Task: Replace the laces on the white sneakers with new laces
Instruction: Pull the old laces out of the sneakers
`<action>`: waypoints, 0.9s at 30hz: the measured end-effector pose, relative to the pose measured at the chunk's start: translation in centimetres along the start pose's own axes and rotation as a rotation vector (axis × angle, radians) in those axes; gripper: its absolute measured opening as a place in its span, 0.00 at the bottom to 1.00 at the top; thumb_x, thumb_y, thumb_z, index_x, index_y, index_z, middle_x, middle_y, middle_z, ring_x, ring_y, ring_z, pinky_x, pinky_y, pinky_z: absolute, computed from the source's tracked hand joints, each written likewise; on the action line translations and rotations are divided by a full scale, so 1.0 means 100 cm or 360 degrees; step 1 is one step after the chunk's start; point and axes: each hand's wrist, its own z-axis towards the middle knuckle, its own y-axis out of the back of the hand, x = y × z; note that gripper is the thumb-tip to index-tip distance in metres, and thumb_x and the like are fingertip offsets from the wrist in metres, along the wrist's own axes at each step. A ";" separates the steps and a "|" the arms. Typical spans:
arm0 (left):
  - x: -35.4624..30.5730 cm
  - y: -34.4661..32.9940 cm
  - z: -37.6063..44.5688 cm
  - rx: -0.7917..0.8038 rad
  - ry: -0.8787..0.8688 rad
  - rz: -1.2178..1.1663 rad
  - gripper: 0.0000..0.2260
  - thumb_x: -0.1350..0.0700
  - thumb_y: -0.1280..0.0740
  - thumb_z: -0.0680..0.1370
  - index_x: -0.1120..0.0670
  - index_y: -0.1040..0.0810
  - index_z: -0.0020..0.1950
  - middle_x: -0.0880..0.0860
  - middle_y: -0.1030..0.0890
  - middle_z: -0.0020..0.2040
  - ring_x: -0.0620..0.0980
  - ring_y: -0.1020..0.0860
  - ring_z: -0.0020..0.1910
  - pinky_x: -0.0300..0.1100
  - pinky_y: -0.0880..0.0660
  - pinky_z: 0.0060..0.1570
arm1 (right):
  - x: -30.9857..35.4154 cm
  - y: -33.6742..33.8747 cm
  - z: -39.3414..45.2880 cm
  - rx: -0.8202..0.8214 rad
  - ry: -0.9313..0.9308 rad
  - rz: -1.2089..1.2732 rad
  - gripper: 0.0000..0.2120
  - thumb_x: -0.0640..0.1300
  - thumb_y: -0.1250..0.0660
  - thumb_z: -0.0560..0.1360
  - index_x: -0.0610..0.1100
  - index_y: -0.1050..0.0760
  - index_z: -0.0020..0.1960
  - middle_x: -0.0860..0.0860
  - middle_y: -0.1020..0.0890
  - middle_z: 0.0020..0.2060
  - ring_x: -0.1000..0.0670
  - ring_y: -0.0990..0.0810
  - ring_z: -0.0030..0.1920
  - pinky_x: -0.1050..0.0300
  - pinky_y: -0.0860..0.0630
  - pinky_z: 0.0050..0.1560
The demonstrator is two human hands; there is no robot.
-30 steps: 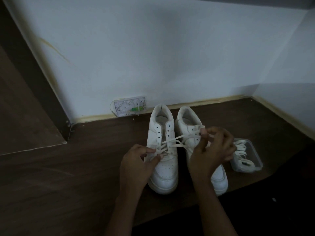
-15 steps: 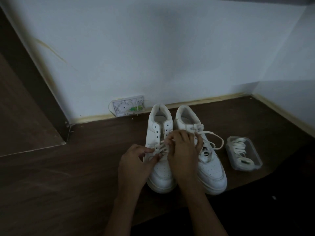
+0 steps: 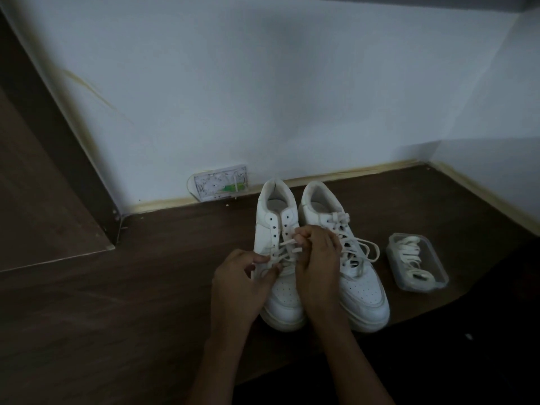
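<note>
Two white sneakers stand side by side on the dark wooden surface, toes toward me. The left sneaker (image 3: 276, 217) has its upper eyelets bare and a white lace (image 3: 285, 252) crossing the lower ones. My left hand (image 3: 241, 283) pinches the lace at the sneaker's left side. My right hand (image 3: 317, 264) pinches a lace end over the tongue. The right sneaker (image 3: 361, 290) is laced, with a loose loop (image 3: 369, 248) lying over its right side.
A clear plastic box (image 3: 435, 283) holding coiled white laces sits to the right of the sneakers. A white socket plate (image 3: 220, 185) is on the wall behind. A wooden panel (image 3: 43, 217) rises at left. The surface's front edge drops off near my arms.
My right hand came from above the right sneaker leftward and down onto the left sneaker's lacing. The lace it held taut now lies close to the eyelets. My left hand has stayed put.
</note>
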 end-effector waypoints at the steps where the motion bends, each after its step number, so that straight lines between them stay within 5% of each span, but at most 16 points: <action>1: 0.000 0.000 0.000 0.0003 0.0007 -0.0001 0.09 0.49 0.22 0.68 0.47 0.17 0.46 0.41 0.21 0.45 0.36 0.23 0.46 0.26 0.32 0.42 | -0.001 0.000 0.000 0.0001 -0.0013 0.0034 0.09 0.32 0.37 0.75 0.42 0.24 0.52 0.50 0.20 0.49 0.47 0.25 0.57 0.44 0.27 0.60; 9: -0.007 -0.002 -0.001 0.0011 -0.0051 0.0031 0.07 0.53 0.24 0.69 0.50 0.20 0.43 0.42 0.23 0.44 0.36 0.24 0.44 0.24 0.33 0.39 | 0.006 0.002 -0.003 -0.0083 -0.0131 0.0264 0.08 0.33 0.39 0.78 0.44 0.25 0.50 0.53 0.21 0.45 0.58 0.22 0.47 0.73 0.29 0.47; 15: -0.004 -0.003 -0.001 -0.0001 -0.0108 0.0067 0.08 0.52 0.23 0.69 0.50 0.20 0.43 0.42 0.24 0.43 0.35 0.25 0.43 0.23 0.32 0.39 | 0.001 0.007 0.005 0.0107 -0.0037 0.0204 0.07 0.39 0.34 0.78 0.46 0.21 0.54 0.54 0.20 0.48 0.58 0.22 0.49 0.60 0.24 0.51; 18: -0.002 -0.003 0.000 -0.0009 -0.0113 0.0053 0.09 0.52 0.23 0.68 0.50 0.20 0.43 0.42 0.24 0.43 0.35 0.25 0.43 0.25 0.32 0.38 | -0.002 0.006 0.006 0.0192 0.0089 0.0071 0.06 0.39 0.30 0.73 0.48 0.18 0.47 0.56 0.20 0.50 0.52 0.22 0.52 0.48 0.25 0.55; 24: -0.003 -0.004 0.000 0.0005 -0.0103 0.0046 0.08 0.53 0.23 0.69 0.50 0.20 0.43 0.42 0.24 0.43 0.36 0.25 0.42 0.26 0.33 0.39 | 0.003 0.015 0.009 0.0008 -0.0092 0.0152 0.06 0.38 0.38 0.79 0.45 0.24 0.49 0.58 0.22 0.42 0.65 0.22 0.43 0.71 0.28 0.43; 27: -0.001 -0.005 0.001 -0.0015 -0.0123 0.0030 0.08 0.54 0.23 0.68 0.51 0.20 0.43 0.42 0.24 0.42 0.35 0.25 0.43 0.23 0.32 0.39 | 0.000 0.028 0.016 -0.0225 -0.0132 0.0189 0.04 0.38 0.38 0.79 0.42 0.24 0.50 0.57 0.22 0.41 0.64 0.22 0.45 0.64 0.23 0.45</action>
